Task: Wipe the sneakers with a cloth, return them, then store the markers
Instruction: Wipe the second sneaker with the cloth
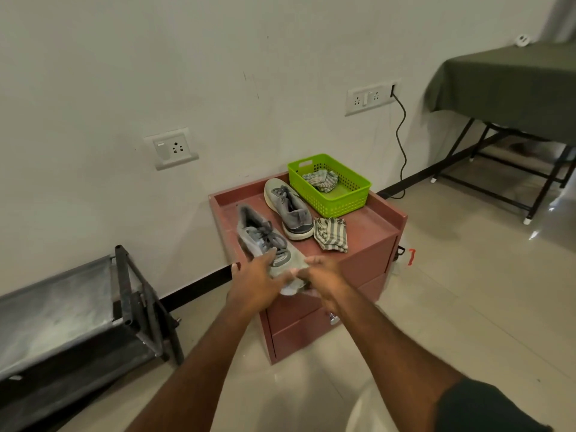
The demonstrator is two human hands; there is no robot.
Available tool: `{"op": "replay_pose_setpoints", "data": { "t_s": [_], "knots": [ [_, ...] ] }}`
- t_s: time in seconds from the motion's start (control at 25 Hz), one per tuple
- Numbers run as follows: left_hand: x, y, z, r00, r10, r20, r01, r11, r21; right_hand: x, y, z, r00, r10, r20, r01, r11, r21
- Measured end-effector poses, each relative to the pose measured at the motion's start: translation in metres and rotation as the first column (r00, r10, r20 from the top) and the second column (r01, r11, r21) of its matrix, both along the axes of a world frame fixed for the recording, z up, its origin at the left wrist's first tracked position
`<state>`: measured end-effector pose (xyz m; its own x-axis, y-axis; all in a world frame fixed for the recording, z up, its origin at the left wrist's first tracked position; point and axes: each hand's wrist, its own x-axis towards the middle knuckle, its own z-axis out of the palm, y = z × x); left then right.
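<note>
Two grey sneakers lie on a reddish-brown cabinet [371,216]. The far sneaker [288,207] rests flat beside a green basket. The near sneaker [258,235] is blurred and tilted, its toe over the cabinet's front edge. My left hand [257,277] grips its left side with the fingers stretched along it. My right hand [322,275] curls around its toe. A striped cloth [330,233] lies crumpled on the cabinet, right of the far sneaker and apart from both hands. I see no markers.
The green basket [358,194] at the cabinet's back right holds another striped cloth [322,180]. A dark low rack [124,294] stands on the floor at left. A table under a green cover [511,85] is at right. A black cable [402,141] hangs from a wall socket.
</note>
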<state>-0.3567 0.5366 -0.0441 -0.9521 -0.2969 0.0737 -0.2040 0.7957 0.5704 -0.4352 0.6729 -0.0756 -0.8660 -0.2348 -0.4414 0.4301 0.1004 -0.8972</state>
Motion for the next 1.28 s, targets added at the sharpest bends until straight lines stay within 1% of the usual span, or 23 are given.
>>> {"op": "replay_pose_setpoints", "data": {
  "t_s": [0.08,0.12,0.2,0.24,0.28,0.36,0.48,0.56,0.64,0.72,0.76,0.8,0.84,0.88,0.92,0.96,1.0,1.08,1.12,1.16,1.2,1.24,1.28],
  "knots": [
    [-0.004,0.000,-0.011,0.991,-0.014,0.131,0.037,0.983,-0.178,-0.004,0.005,-0.002,0.980,0.146,-0.135,-0.108,0.962,0.252],
    [-0.002,0.000,-0.013,0.988,-0.012,0.156,0.047,0.975,-0.219,-0.006,0.009,0.002,0.950,0.171,-0.260,-0.067,0.928,0.367],
    [-0.001,-0.002,-0.015,0.991,-0.003,0.132,0.035,0.970,-0.241,-0.019,0.021,0.007,0.824,0.145,-0.547,0.176,0.853,0.491],
    [-0.002,-0.005,-0.017,0.992,0.005,0.123,0.025,0.971,-0.237,-0.030,0.025,0.005,0.743,0.172,-0.647,0.273,0.804,0.528],
    [-0.001,-0.008,-0.019,0.993,0.019,0.117,0.007,0.976,-0.217,-0.040,0.029,0.002,0.695,0.236,-0.679,0.310,0.754,0.579],
    [0.004,-0.009,-0.021,0.997,0.046,0.063,-0.032,0.978,-0.206,-0.059,0.036,0.000,0.695,0.402,-0.596,0.244,0.648,0.722],
    [0.005,-0.017,-0.030,0.997,0.056,0.043,-0.048,0.983,-0.175,-0.085,0.031,-0.017,0.769,0.485,-0.417,0.067,0.588,0.806],
    [0.001,-0.027,-0.033,0.997,0.040,0.063,-0.031,0.990,-0.138,-0.090,0.027,-0.026,0.763,0.493,-0.418,0.102,0.548,0.831],
    [-0.002,-0.032,-0.031,0.998,0.022,0.063,-0.016,0.996,-0.090,-0.096,0.030,-0.026,0.735,0.462,-0.497,0.219,0.531,0.818],
    [-0.005,-0.034,-0.031,0.999,0.052,0.001,-0.052,0.999,0.010,-0.099,0.035,-0.023,0.706,0.356,-0.612,0.349,0.577,0.738],
    [-0.006,-0.032,-0.029,0.998,0.070,-0.004,-0.070,0.996,0.053,-0.098,0.037,-0.019,0.713,0.221,-0.665,0.397,0.655,0.643],
    [-0.008,-0.030,-0.028,0.997,0.080,0.005,-0.081,0.994,0.074,-0.098,0.040,-0.013,0.744,0.010,-0.669,0.426,0.763,0.486],
    [-0.009,-0.029,-0.029,0.996,0.083,0.023,-0.084,0.994,0.072,-0.094,0.042,-0.006,0.790,-0.230,-0.569,0.431,0.867,0.249],
    [-0.010,-0.028,-0.032,0.996,0.080,0.037,-0.082,0.995,0.065,-0.088,0.044,0.000,0.838,-0.416,-0.354,0.431,0.901,-0.041],
    [-0.012,-0.028,-0.033,0.996,0.077,0.051,-0.079,0.995,0.052,-0.079,0.047,0.007,0.883,-0.462,-0.085,0.424,0.861,-0.280],
    [-0.014,-0.028,-0.034,0.995,0.074,0.066,-0.077,0.996,0.041,-0.069,0.050,0.013,0.913,-0.394,0.105,0.397,0.799,-0.451],
    [-0.015,-0.028,-0.034,0.994,0.075,0.076,-0.077,0.997,0.023,-0.061,0.052,0.016,0.929,-0.314,0.194,0.369,0.764,-0.529],
    [-0.014,-0.027,-0.035,0.993,0.071,0.093,-0.070,0.997,-0.012,-0.050,0.050,0.020,0.963,-0.202,0.179,0.268,0.787,-0.556],
    [-0.012,-0.027,-0.034,0.993,0.062,0.104,-0.060,0.998,-0.017,-0.049,0.043,0.017,0.980,-0.169,0.107,0.200,0.845,-0.497],
    [-0.011,-0.028,-0.033,0.992,0.048,0.113,-0.047,0.999,-0.017,-0.048,0.036,0.015,0.991,-0.127,-0.034,0.106,0.927,-0.361],
    [-0.011,-0.029,-0.033,0.992,0.035,0.122,-0.033,0.999,-0.023,-0.046,0.028,0.012,0.966,-0.055,-0.253,0.027,0.993,-0.111],
    [-0.010,-0.030,-0.033,0.992,0.022,0.126,-0.017,0.999,-0.041,-0.042,0.019,0.009,0.874,0.073,-0.481,0.004,0.988,0.157],
    [-0.010,-0.031,-0.033,0.992,0.008,0.128,0.001,0.997,-0.073,-0.038,0.009,0.005,0.737,0.213,-0.641,0.029,0.938,0.346]
  ]
}}
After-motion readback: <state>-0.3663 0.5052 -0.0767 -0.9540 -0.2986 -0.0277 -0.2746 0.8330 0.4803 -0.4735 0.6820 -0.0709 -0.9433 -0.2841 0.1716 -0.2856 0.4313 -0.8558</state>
